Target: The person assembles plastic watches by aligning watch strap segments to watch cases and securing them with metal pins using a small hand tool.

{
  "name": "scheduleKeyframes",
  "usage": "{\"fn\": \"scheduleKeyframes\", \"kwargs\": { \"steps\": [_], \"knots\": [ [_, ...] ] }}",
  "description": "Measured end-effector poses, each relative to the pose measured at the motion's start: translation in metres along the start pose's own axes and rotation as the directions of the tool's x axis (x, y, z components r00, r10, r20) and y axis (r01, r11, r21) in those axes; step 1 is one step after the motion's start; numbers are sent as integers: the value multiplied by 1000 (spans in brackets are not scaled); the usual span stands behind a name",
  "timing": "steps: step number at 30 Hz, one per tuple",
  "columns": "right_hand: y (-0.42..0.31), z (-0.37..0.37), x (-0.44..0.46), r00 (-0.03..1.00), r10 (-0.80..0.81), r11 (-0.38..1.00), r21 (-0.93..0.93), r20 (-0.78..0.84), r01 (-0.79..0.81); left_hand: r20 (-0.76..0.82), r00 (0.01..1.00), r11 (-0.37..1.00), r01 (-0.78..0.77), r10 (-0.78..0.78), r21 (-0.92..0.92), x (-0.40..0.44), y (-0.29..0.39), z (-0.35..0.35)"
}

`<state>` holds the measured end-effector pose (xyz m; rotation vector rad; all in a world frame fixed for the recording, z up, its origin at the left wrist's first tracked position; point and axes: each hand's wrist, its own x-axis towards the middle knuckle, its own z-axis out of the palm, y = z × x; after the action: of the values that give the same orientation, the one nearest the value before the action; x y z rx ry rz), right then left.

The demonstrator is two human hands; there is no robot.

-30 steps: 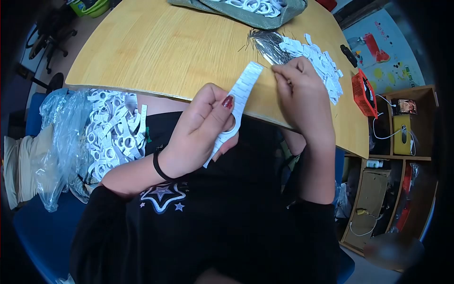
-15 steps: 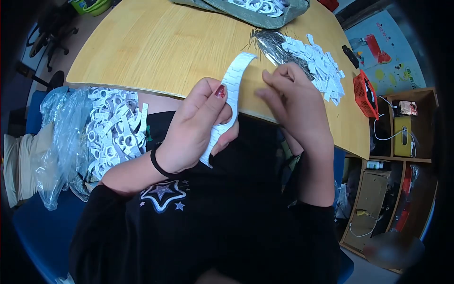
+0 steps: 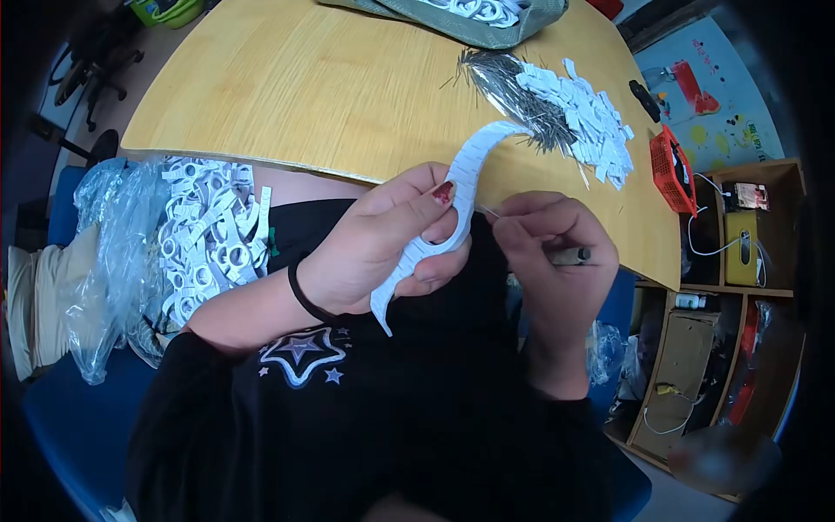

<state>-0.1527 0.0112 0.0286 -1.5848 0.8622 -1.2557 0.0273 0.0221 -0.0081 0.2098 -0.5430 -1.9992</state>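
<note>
My left hand [image 3: 404, 228] is closed round a white watch band [image 3: 470, 161] of linked segments with a round ring in its middle. The band curves, its upper end over the table and its lower end near my shirt. Just right of it, my right hand [image 3: 561, 239] pinches a thin metal pin [image 3: 490, 211], whose tip is close to the band's edge; whether it touches is unclear. A short dark rod-shaped tool [image 3: 571, 256] is tucked under the curled fingers of that hand, its rest hidden.
On the wooden table [image 3: 287, 87] lie a heap of thin metal pins [image 3: 531, 109] and a pile of white links [image 3: 600, 126]. A grey-green bag [image 3: 496, 36] of white parts stands behind. More white bands [image 3: 213, 235] lie at the left. A red basket [image 3: 671, 174] is at the right edge.
My right hand has come down from beside the pin heap to the band, now with a pin showing in its fingers. My left hand has shifted right with the band and tilted it.
</note>
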Motion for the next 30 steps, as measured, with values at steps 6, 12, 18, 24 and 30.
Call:
{"fn": "scheduleKeyframes", "kwargs": {
  "steps": [6, 12, 18, 24, 30],
  "knots": [
    [3, -1, 0, 999, -11, 999, -43, 46, 13, 100, 994, 999, 45, -44, -14, -1, 0, -8],
    [3, -1, -3, 999, -6, 998, -63, 37, 8, 167, 985, 998, 52, -48, -21, 1, -2, -13],
    [2, -1, -4, 994, -95, 949, -298, 52, 106, 8, 988, 897, -141, 151, 420, -3, -7, -3],
    [14, -10, -9, 986, -88, 954, -273, 143, 124, 51, 995, 808, -97, 82, 581, -3, -8, 0],
    [-20, -11, 3, 994, -95, 979, 178, -47, 102, 57, 909, 853, 408, -413, -325, 11, -18, -1]
  ]
}}
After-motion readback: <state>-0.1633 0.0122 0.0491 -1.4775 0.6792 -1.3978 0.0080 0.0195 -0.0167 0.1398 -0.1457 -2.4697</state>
